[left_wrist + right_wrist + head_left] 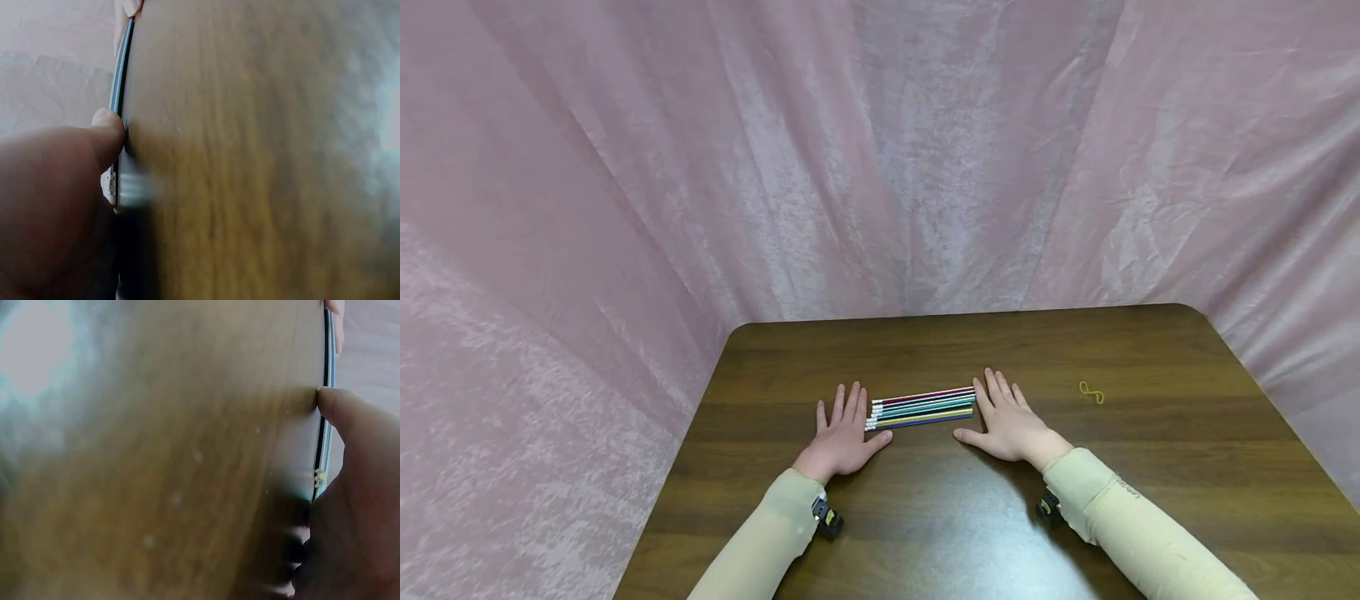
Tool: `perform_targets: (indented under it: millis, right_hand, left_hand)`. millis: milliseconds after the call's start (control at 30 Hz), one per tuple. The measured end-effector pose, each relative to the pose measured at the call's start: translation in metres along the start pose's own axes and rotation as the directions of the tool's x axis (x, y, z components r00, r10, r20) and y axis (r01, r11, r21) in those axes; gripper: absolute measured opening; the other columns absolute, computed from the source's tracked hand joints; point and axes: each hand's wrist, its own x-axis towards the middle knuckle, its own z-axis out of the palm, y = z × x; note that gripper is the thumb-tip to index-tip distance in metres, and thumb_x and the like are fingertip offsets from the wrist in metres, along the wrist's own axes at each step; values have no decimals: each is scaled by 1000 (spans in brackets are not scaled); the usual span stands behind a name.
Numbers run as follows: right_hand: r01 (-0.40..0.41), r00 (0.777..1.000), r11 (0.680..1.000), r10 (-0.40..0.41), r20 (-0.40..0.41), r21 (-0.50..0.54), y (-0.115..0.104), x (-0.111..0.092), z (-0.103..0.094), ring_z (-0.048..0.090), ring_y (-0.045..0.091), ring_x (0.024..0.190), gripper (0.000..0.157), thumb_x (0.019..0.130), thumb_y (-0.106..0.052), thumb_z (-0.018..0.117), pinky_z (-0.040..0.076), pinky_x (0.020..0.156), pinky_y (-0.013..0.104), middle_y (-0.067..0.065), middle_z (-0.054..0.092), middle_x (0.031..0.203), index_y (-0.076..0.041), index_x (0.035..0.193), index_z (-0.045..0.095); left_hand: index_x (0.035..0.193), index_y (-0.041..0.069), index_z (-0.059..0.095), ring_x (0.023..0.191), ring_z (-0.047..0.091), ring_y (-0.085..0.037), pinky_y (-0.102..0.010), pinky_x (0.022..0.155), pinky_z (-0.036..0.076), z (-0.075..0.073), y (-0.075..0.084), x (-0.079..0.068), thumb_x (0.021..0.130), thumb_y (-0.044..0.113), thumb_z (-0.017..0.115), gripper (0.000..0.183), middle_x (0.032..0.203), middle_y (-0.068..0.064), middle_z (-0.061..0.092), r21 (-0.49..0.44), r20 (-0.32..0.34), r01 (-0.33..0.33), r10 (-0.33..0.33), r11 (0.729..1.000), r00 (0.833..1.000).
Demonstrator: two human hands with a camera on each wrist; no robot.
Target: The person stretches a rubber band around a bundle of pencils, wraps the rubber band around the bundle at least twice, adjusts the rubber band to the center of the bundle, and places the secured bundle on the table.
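Several pencils lie side by side on the wooden table, dark red, teal, black, yellow and blue, with white ends at the left. My left hand lies spread at those white ends, its thumb along the near side of the row. At the opposite ends, my right hand is spread too. Its index fingertip meets the far pencils, and its thumb points toward the row's near corner. Neither hand curls round a pencil. From the wrist views, the row appears edge-on as a thin dark and blue strip.
A twisted yellow rubber band lies on the table to the right of my right hand. Pink curtains hang behind the table's far edge and at both sides. Each wrist carries a small black camera.
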Motion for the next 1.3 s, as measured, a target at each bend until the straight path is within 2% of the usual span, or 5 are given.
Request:
perform_targets:
  millis: [267, 600, 1000, 1200, 1300]
  right_hand:
    - [-20, 1000, 999, 19, -5, -46, -1, 1, 14, 0, 45, 149, 109, 88, -76, 46, 6, 114, 63, 30, 3, 161, 4, 156, 16]
    - [-86, 996, 991, 87, 10, -105, -10, 0, 22, -2, 38, 151, 116, 85, -85, 35, 8, 117, 56, 24, 1, 163, 3, 156, 10]
    - [-83, 997, 992, 82, -9, -99, -27, -9, 15, 3, 43, 149, 116, 86, -78, 47, 9, 117, 57, 31, 6, 160, 11, 153, 15]
    - [-80, 997, 991, 80, -4, -104, -24, -9, 19, 1, 42, 150, 117, 86, -82, 42, 10, 117, 56, 30, 4, 161, 10, 153, 15]
    - [-80, 997, 993, 80, -1, -92, -26, -9, 15, 1, 43, 149, 117, 86, -79, 45, 9, 117, 56, 31, 5, 160, 12, 152, 15]
  left_hand:
    - [160, 9, 4, 151, -12, -34, -65, 112, -6, 0, 4, 4, 94, 74, 35, 98, 166, -10, -4, -24, -16, 4, -4, 1000, 1000]
    - [159, 8, 2, 150, -17, -30, -61, 113, -10, 0, 9, 9, 94, 75, 33, 99, 166, -10, -9, -27, 32, 40, -39, 999, 999]
    - [159, 8, 4, 151, -13, -30, -62, 114, -6, 1, 10, 11, 90, 79, 32, 103, 166, -11, -7, 7, 25, 60, -60, 998, 998]
    - [159, 6, 5, 151, -12, -30, -62, 114, -5, 2, 11, 10, 90, 80, 32, 104, 166, -12, -7, -1, 13, 51, -51, 999, 999]
    - [159, 7, 5, 151, -12, -30, -63, 114, -5, 1, 10, 11, 89, 81, 31, 106, 166, -12, -6, 5, 8, 40, -40, 999, 999]
